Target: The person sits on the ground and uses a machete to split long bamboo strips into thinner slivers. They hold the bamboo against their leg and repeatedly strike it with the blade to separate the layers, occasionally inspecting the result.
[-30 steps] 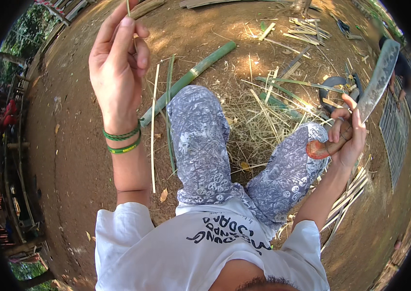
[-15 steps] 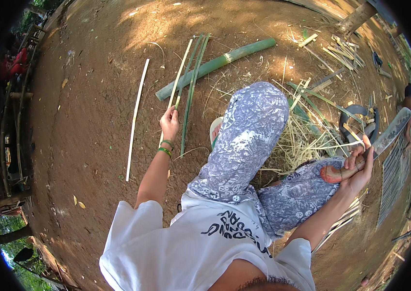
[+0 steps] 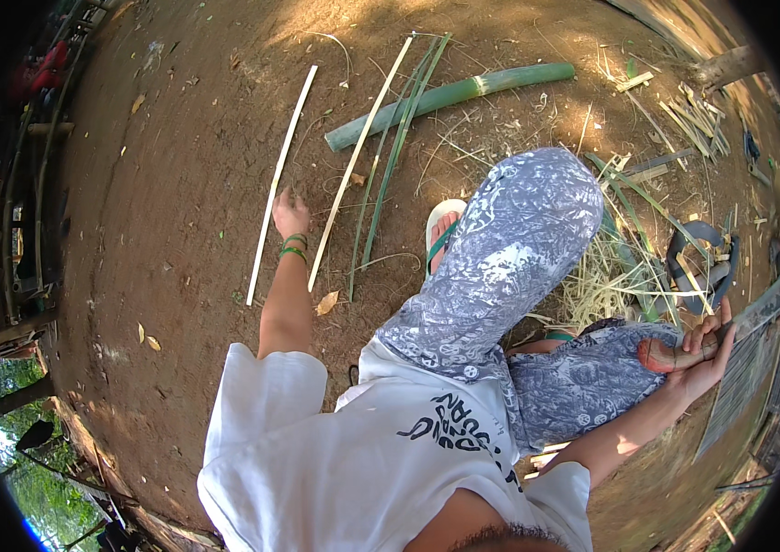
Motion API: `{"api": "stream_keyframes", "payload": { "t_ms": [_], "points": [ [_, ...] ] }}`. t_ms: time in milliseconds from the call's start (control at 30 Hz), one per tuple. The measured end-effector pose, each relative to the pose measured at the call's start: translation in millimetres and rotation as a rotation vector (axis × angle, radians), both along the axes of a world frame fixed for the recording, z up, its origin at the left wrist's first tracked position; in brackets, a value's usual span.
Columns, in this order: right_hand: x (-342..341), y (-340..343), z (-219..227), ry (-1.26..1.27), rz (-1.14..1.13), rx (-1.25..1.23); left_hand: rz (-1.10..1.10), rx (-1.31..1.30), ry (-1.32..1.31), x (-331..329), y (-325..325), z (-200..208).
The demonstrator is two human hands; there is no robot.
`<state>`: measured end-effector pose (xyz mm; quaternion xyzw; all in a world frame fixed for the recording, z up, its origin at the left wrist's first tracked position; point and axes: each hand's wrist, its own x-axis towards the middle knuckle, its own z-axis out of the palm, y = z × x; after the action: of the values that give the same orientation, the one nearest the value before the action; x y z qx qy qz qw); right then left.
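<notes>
You are outdoors, in a yard that serves as an open-air workplace. Beneath you is bare brown dirt (image 3: 150,267), with fallen leaves (image 3: 327,303) and patches of sunlight on it. Around you on the ground lie a green bamboo pole (image 3: 436,106), long split strips (image 3: 297,120) and a heap of shavings (image 3: 583,290). A tree trunk (image 3: 728,68) shows toward your upper right; rough wooden poles (image 3: 47,129) and green foliage (image 3: 35,483) edge your left.

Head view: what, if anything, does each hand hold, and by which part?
Right hand: the knife, by its handle. Left hand: at the leftmost strip; whether it grips it cannot be told.
</notes>
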<state>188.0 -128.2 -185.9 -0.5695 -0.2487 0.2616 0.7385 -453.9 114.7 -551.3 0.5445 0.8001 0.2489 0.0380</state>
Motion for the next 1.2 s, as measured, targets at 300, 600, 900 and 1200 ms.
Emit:
{"api": "stream_keyframes", "payload": {
  "t_ms": [300,600,900,1200],
  "points": [
    [20,-7,-8,-0.021,-0.022,-0.076,0.38,-0.668,-0.009,-113,-67,-42],
    [22,-1,-8,-0.024,0.058,-0.111,0.231,-0.325,0.134,-62,-114,-16],
    [8,5,-7,-0.048,0.002,-0.102,-0.005,0.057,-0.36,-4,-74,16],
    [1,7,-4,-0.011,-0.003,-0.061,-0.125,-0.103,-0.333,33,-47,-9]
  ]
}}
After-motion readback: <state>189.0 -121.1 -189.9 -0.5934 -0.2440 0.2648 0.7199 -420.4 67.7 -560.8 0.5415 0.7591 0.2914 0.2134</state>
